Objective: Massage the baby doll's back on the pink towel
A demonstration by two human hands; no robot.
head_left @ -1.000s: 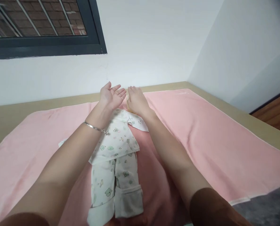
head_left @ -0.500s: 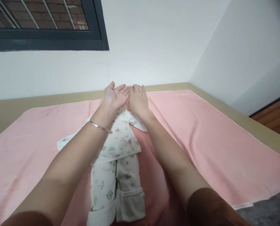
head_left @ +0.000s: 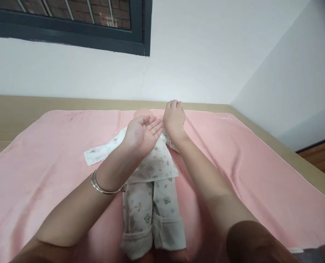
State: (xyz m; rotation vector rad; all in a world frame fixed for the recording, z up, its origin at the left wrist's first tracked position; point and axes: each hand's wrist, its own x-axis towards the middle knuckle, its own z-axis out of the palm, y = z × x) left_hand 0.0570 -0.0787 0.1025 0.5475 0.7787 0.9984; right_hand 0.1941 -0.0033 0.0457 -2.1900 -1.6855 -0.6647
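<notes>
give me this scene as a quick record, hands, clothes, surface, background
left hand: palm up, fingers extended, over the printed long-sleeved top
right hand: back of hand up, fingers bent; grip hidden
left wrist: silver-coloured bracelet
clothes: the top, above matching trousers with turned-up cuffs
beyond left hand: round pinkish object, partly hidden
surface: pink blanket under the clothes
background: white wall, dark-framed window with bars

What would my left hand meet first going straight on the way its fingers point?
Probably your right hand, close ahead of your left hand, though depth between them is hard to judge.
</notes>
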